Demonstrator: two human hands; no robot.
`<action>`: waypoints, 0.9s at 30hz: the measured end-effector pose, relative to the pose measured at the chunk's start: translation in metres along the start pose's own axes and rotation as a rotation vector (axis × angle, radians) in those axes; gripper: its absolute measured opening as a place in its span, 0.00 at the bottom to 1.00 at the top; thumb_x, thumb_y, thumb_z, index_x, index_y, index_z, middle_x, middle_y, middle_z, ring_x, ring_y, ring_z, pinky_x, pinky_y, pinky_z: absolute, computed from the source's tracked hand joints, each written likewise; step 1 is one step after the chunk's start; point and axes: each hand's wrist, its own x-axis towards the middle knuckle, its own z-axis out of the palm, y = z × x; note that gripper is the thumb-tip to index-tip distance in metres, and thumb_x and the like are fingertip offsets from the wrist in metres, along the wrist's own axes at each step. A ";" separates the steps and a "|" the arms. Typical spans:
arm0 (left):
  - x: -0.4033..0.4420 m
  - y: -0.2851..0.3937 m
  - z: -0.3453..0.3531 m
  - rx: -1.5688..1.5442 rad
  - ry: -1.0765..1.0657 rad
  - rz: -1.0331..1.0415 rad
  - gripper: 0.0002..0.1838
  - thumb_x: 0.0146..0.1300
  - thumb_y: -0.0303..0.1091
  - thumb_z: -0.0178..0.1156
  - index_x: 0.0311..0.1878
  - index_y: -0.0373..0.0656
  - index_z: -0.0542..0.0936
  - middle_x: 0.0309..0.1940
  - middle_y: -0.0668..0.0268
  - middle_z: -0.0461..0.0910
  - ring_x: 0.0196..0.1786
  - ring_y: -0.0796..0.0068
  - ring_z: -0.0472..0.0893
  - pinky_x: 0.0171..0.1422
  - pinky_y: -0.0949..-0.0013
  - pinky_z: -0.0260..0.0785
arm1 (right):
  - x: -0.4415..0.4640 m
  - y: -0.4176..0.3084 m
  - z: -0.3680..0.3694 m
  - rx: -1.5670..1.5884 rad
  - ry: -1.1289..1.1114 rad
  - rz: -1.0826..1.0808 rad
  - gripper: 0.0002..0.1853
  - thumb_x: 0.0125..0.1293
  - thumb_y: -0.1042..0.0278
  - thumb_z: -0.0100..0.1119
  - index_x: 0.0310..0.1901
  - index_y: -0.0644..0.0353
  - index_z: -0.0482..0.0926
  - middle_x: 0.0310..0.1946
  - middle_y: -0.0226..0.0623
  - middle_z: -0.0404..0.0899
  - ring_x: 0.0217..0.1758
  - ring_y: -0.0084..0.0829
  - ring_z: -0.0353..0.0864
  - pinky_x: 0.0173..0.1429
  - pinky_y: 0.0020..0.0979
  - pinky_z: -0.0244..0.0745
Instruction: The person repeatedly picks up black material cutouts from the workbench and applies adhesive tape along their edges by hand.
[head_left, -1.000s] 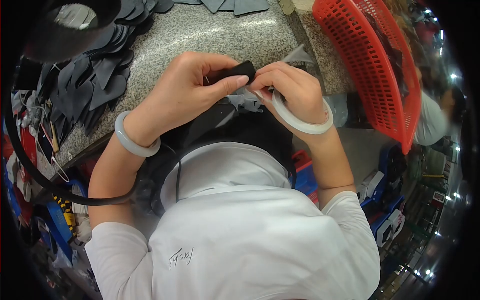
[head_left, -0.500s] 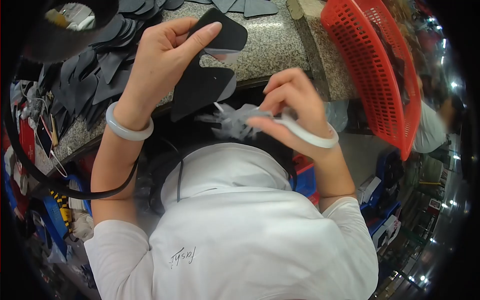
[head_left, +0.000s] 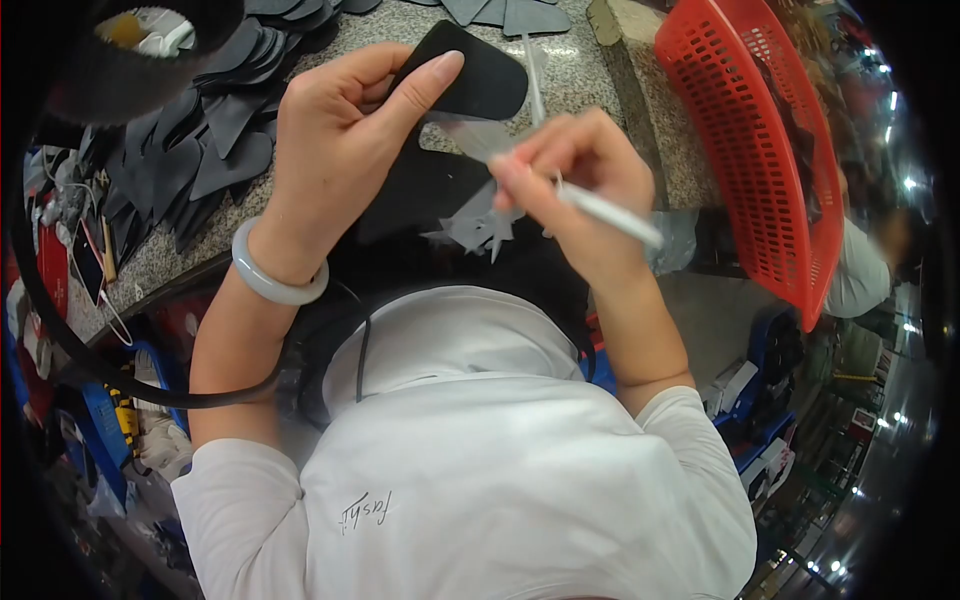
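In the head view, my left hand [head_left: 345, 130] is closed on a black, U-shaped cut piece [head_left: 475, 75], with the thumb on top and the fingers behind. Its second lobe hangs lower, partly behind my right hand. Between the lobes a translucent film [head_left: 475, 137] sticks out from the piece. My right hand [head_left: 590, 165], blurred by motion, pinches the film at the piece's edge. Crumpled film scraps [head_left: 475, 228] hang below its fingers, and a thin clear strip [head_left: 536, 85] rises above them. A white bangle [head_left: 615, 215] shows as a smear by that wrist.
Many dark grey cut pieces [head_left: 225, 140] lie heaped on the speckled stone worktop [head_left: 575, 70] at the left, with more at the back. A red perforated basket [head_left: 715, 130] stands at the right. A phone with a cable [head_left: 88, 262] is at the left edge. A black cable crosses my left forearm.
My right hand has moved left and up to the black piece, and the film is now stretched from it to the fingers. My left hand and the piece have shifted slightly right.
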 end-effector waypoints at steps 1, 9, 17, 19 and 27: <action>0.003 0.000 0.001 0.003 0.005 -0.001 0.14 0.73 0.37 0.67 0.36 0.35 0.85 0.17 0.81 0.68 0.22 0.93 0.63 0.24 0.80 0.50 | -0.007 -0.006 0.000 -0.077 -0.077 -0.119 0.11 0.64 0.85 0.68 0.35 0.63 0.73 0.37 0.43 0.82 0.32 0.26 0.85 0.37 0.25 0.85; 0.010 -0.017 -0.010 -0.376 0.053 -0.154 0.09 0.77 0.35 0.61 0.40 0.41 0.83 0.31 0.76 0.81 0.32 0.93 0.78 0.33 0.86 0.68 | -0.019 -0.001 -0.025 -0.379 -0.235 0.252 0.13 0.60 0.78 0.75 0.35 0.62 0.75 0.59 0.44 0.77 0.39 0.16 0.80 0.43 0.21 0.77; -0.011 -0.001 0.001 -0.539 -0.134 -0.382 0.15 0.70 0.41 0.70 0.48 0.37 0.85 0.37 0.68 0.85 0.41 0.85 0.83 0.45 0.79 0.76 | 0.007 0.010 0.005 0.002 0.056 0.278 0.11 0.62 0.82 0.72 0.37 0.65 0.75 0.49 0.47 0.81 0.31 0.22 0.85 0.34 0.21 0.81; -0.016 -0.001 0.003 -0.418 -0.125 -0.305 0.14 0.64 0.34 0.74 0.49 0.37 0.85 0.39 0.68 0.86 0.42 0.82 0.84 0.49 0.78 0.77 | 0.005 0.013 0.007 -0.030 0.048 0.201 0.11 0.63 0.82 0.72 0.37 0.65 0.76 0.49 0.46 0.80 0.32 0.21 0.84 0.35 0.20 0.81; -0.021 -0.009 -0.001 -0.472 -0.040 -0.356 0.14 0.62 0.28 0.75 0.49 0.35 0.86 0.42 0.65 0.87 0.43 0.81 0.84 0.51 0.77 0.78 | 0.009 0.007 0.004 -0.469 -0.124 -0.140 0.08 0.64 0.83 0.70 0.41 0.65 0.80 0.46 0.38 0.80 0.38 0.19 0.78 0.43 0.20 0.76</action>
